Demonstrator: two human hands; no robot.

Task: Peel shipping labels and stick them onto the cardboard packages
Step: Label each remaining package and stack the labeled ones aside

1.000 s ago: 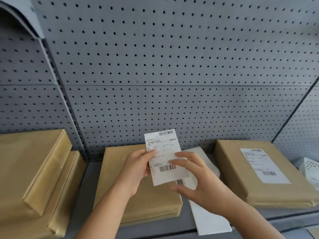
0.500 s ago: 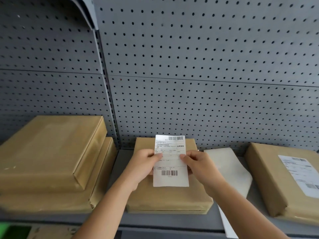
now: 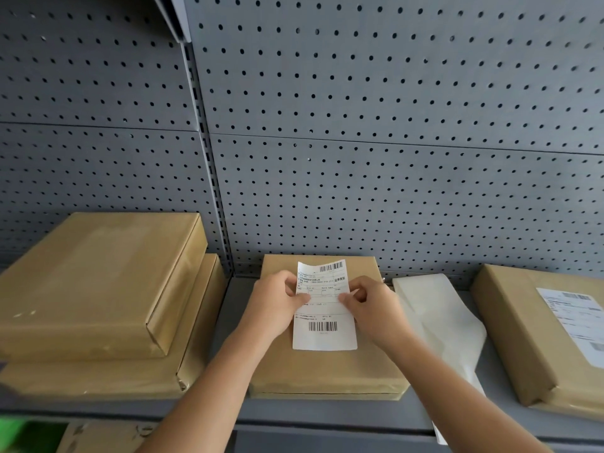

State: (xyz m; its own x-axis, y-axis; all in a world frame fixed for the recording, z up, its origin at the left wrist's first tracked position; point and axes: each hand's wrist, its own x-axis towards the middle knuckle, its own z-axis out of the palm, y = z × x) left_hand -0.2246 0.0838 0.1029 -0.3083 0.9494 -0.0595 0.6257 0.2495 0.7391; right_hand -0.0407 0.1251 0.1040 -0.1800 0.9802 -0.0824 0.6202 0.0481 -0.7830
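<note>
The shipping label (image 3: 323, 305) is held over the middle cardboard package (image 3: 327, 371), which lies flat on the grey shelf (image 3: 327, 416). The left hand (image 3: 277, 305) pinches the label's left edge; the right hand (image 3: 372, 305) pinches its right edge, fingers clamped on the paper. Whether the label touches the package cannot be told. A white backing sheet (image 3: 434, 318) lies just right of this package. A labelled package (image 3: 539, 331) sits further right; two stacked packages (image 3: 98, 289) sit left
</note>
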